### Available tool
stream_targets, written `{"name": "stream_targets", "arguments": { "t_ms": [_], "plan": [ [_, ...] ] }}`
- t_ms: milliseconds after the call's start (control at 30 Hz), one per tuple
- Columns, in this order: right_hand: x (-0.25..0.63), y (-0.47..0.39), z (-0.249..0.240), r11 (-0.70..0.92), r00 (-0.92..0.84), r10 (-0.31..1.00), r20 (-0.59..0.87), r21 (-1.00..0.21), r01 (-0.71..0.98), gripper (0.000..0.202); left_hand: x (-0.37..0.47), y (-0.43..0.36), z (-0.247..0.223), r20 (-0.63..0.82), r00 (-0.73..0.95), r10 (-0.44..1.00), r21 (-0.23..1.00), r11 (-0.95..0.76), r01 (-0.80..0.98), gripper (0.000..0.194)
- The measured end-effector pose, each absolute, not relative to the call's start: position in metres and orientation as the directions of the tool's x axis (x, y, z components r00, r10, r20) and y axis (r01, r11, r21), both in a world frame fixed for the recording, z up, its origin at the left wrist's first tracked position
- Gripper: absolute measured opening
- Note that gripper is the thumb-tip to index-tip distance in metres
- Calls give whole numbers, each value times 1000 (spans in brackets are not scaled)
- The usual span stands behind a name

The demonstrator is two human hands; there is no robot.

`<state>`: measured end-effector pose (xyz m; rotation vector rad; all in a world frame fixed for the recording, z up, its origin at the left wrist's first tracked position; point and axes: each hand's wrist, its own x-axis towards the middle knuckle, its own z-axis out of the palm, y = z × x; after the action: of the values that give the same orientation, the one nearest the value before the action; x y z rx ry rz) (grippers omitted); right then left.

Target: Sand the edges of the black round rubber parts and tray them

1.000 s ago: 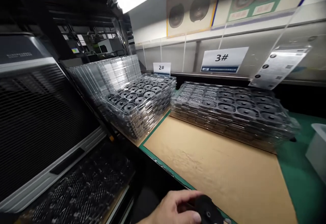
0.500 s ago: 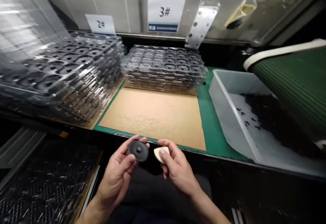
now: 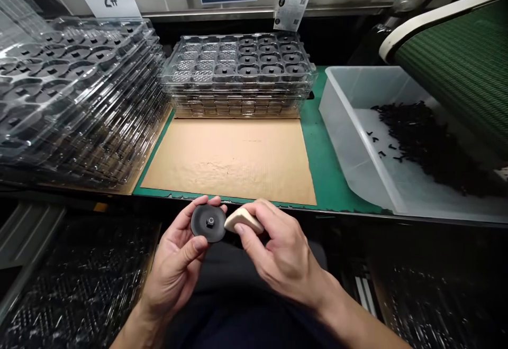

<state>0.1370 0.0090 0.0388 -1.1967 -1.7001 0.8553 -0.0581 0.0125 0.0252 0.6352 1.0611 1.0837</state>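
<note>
A round black part [image 3: 201, 220] with a small raised post at its centre is held by the edge in my left hand [image 3: 174, 264], its dished face turned up. My right hand [image 3: 283, 251] pinches a cream-coloured pad [image 3: 243, 219] between thumb and fingers. The pad's pointed end is at the right rim of the black part; whether they touch I cannot tell. Both hands are just in front of the table edge, below a brown cardboard sheet [image 3: 230, 161].
Clear trays [image 3: 238, 92] holding black round parts stand behind the cardboard. A taller tray stack [image 3: 91, 111] is at the left. On the right, a translucent bin [image 3: 345, 121] holds small black pieces, beneath a green conveyor belt [image 3: 464, 58].
The view has tilted downward. My right hand has turned the cream pad and brought it closer to the black part, which my left hand still holds.
</note>
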Motion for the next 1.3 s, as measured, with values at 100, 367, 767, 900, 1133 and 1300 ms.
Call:
{"name": "stream_targets", "arguments": {
  "t_ms": [100,367,767,900,1133,1300],
  "plan": [
    [138,9,39,304,-204,947,246,-893,333,12,-58,11,28,-369,88,925,844,373,-385,64],
    [134,6,39,367,-190,929,317,-849,380,14,-55,11,25,-357,99,929,836,364,-410,62],
    [133,3,42,329,-169,943,288,-885,329,14,-51,10,26,-284,142,948,819,317,-478,56],
    [132,3,43,354,-140,935,325,-868,347,14,-51,9,27,-284,141,948,816,316,-484,57],
    [134,3,41,293,-133,955,264,-907,302,12,-51,8,25,-294,152,944,816,331,-474,60],
    [135,5,39,223,-178,967,180,-938,265,13,-51,8,24,-298,174,938,810,345,-473,61]
  ]
}}
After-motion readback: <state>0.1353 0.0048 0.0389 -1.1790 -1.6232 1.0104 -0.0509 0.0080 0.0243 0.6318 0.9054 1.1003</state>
